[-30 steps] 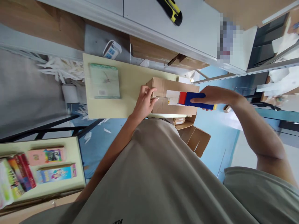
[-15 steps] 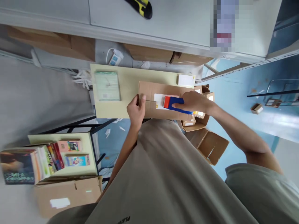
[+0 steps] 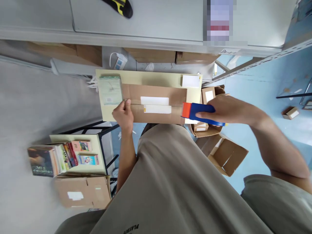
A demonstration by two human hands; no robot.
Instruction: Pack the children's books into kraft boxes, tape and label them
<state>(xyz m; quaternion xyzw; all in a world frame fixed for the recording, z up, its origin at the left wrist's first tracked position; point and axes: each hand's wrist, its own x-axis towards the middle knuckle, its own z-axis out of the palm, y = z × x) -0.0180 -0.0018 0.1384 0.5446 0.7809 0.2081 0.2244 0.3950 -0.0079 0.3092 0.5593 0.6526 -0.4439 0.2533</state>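
A flat brown cardboard box [image 3: 135, 94] lies on a pale yellow table [image 3: 151, 76], white label paper [image 3: 154, 100] on both sides of its middle seam. At the box's left end, my left hand [image 3: 123, 114] is closed on the edge, thumb on top. My right hand [image 3: 225, 109] grips a blue and orange tape dispenser [image 3: 198, 112], whose orange front sits at the box's right end. Whether the dispenser touches the cardboard there I cannot tell. A light green stack in clear wrap [image 3: 110, 89] sits left of the box, close to my left hand.
A white box [image 3: 190, 81] sits at the table's back right corner. Open cartons [image 3: 229, 154] stand on the floor at right. Books [image 3: 41, 161] and a cardboard box [image 3: 83, 191] are at lower left. A grey shelf [image 3: 156, 29] spans the far side.
My right hand has drawn the tape dispenser rightward from the label to the box's right end. The box and my left hand have shifted left, towards the green stack.
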